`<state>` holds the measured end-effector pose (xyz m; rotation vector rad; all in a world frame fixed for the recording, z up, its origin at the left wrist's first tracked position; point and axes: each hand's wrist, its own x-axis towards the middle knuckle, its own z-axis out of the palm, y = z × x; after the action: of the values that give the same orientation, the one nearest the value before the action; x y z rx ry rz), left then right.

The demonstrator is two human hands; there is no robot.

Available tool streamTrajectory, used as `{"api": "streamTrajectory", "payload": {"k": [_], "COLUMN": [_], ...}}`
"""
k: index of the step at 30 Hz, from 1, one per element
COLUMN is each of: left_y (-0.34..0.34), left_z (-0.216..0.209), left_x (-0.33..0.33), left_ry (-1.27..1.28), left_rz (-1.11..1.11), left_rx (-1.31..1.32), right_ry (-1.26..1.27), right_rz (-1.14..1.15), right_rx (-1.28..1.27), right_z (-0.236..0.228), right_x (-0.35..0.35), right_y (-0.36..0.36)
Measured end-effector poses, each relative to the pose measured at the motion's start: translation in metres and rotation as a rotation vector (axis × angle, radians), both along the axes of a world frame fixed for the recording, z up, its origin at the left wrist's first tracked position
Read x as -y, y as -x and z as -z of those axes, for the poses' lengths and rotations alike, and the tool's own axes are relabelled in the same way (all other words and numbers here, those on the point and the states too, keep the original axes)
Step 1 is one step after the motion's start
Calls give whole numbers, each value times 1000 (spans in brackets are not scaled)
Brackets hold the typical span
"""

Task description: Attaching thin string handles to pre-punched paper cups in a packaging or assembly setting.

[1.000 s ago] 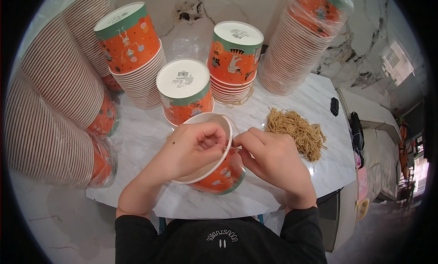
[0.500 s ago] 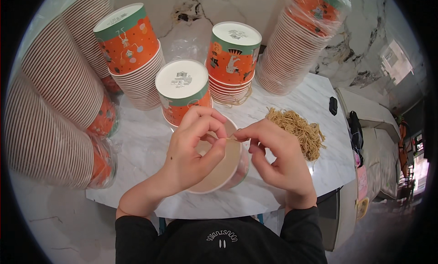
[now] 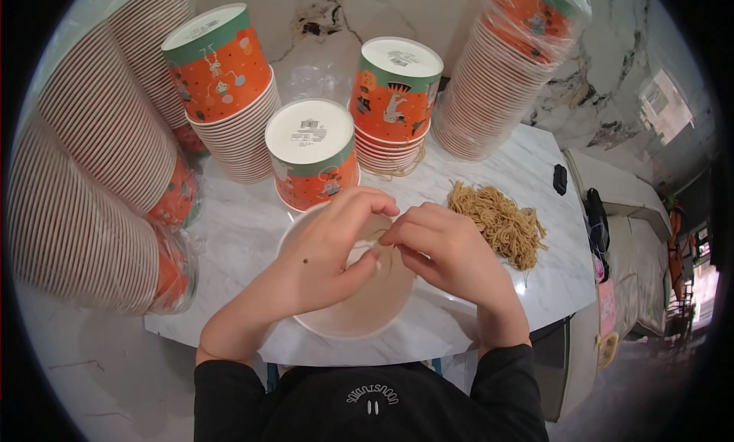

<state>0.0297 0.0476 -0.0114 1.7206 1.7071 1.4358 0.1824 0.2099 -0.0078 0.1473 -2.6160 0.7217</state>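
Observation:
A large paper tub stands mouth up on the table in front of me, pale inside. Over its mouth, my right hand pinches a thin tan cord, part of which hangs down against the pale inside. My left hand is beside it above the tub, thumb and forefinger apart, with no cord seen between them; its other fingers are partly hidden. To the right of my right hand lies a tangled pile of tan cords.
Behind the tub, an upside-down orange tub stands near two stacks of orange tubs. Plastic-wrapped tub stacks rise at left and back right. A small black object lies near the table's right edge.
My hands have come out of their shared pinch on the cord; the left fingers have spread. The tub has tipped from a slant to more upright, its mouth now facing up.

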Motion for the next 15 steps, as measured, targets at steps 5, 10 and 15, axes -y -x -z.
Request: {"api": "streamTrajectory", "payload": {"k": [5, 10, 15], "left_y": [21, 13, 7], "left_z": [2, -9, 3], "left_x": [19, 16, 9], "left_ry": [87, 227, 202], "left_rz": [104, -4, -141], "left_rx": [-306, -256, -373], "right_ry": [-25, -47, 41], "right_rz": [-77, -173, -198], "right_rx": [21, 65, 40], "right_z": [7, 6, 10], "right_x": [-14, -6, -3], "right_y": [7, 11, 11]}}
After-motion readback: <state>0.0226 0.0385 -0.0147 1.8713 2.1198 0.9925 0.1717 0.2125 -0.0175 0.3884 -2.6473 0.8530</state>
